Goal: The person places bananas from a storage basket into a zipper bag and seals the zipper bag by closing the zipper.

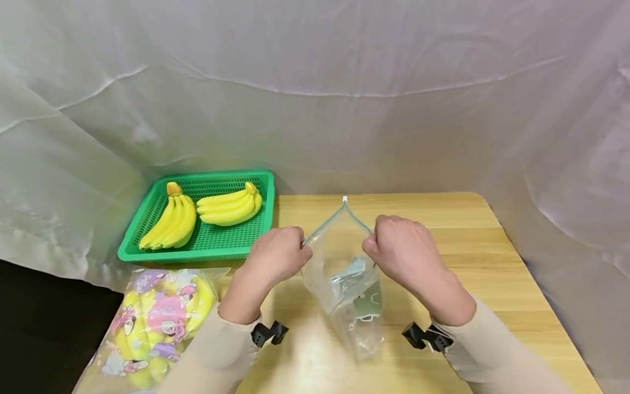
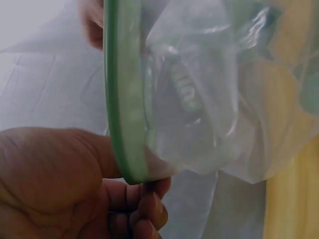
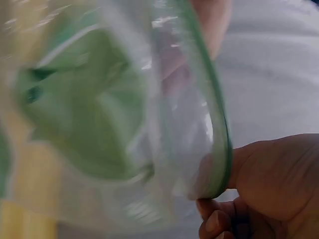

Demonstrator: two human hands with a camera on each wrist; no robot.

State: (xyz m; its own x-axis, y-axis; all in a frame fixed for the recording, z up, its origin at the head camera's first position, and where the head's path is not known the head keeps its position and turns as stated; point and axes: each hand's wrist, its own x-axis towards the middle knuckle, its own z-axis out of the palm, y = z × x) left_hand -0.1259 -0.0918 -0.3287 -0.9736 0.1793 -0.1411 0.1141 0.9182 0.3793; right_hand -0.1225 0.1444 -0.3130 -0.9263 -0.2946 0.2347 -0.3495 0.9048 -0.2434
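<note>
A clear zip bag (image 1: 339,295) with a green printed pattern hangs between my hands over the wooden table, its mouth spread apart. My left hand (image 1: 278,253) pinches one side of the rim, and my right hand (image 1: 406,257) pinches the other. The green zip strip (image 2: 113,94) runs between thumb and fingers in the left wrist view. In the right wrist view the strip (image 3: 222,119) is held the same way. A white slider (image 1: 345,199) sits at the far end of the mouth. No separate thing inside the bag can be made out.
At the back left a green basket (image 1: 219,253) holds two bunches of bananas (image 1: 174,221). In front of it, by my left forearm, lies a printed plastic bag (image 1: 152,323) with yellow contents. Grey fabric (image 1: 315,137) walls the wooden table (image 1: 467,262).
</note>
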